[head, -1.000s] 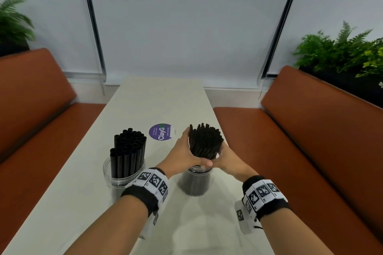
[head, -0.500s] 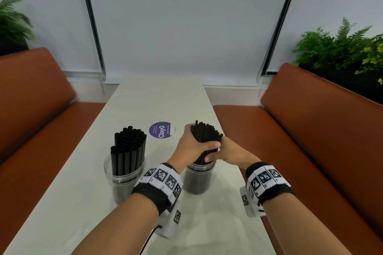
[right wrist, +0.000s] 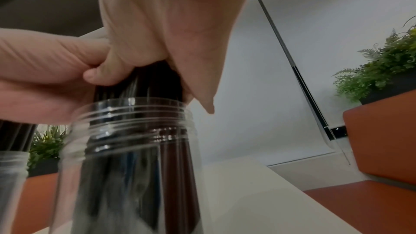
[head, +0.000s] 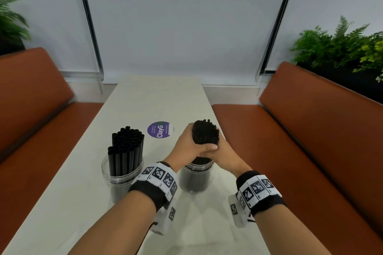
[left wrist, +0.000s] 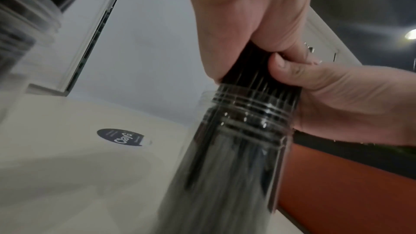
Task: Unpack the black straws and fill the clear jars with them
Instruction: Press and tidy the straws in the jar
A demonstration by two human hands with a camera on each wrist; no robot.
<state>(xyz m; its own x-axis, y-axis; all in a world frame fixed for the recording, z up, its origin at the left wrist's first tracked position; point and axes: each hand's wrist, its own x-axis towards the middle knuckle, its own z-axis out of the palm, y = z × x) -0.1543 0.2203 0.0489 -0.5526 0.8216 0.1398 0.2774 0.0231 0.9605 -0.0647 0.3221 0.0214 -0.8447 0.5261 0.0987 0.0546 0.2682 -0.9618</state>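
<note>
Both hands clasp one bundle of black straws (head: 205, 132) standing in the right jar (head: 195, 179) on the bench (head: 157, 99). The left hand (head: 189, 144) wraps the bundle from the left of this jar, thumb across the front; the right hand (head: 224, 152) wraps it from the right, its fingers curled round the far side. The straws' lower ends sit inside the jar; their tops rise above both hands. Left of this jar, apart from it, the left jar (head: 122, 174) holds upright straws. Beyond both jars a round purple sticker (head: 159, 129) lies flat.
</note>
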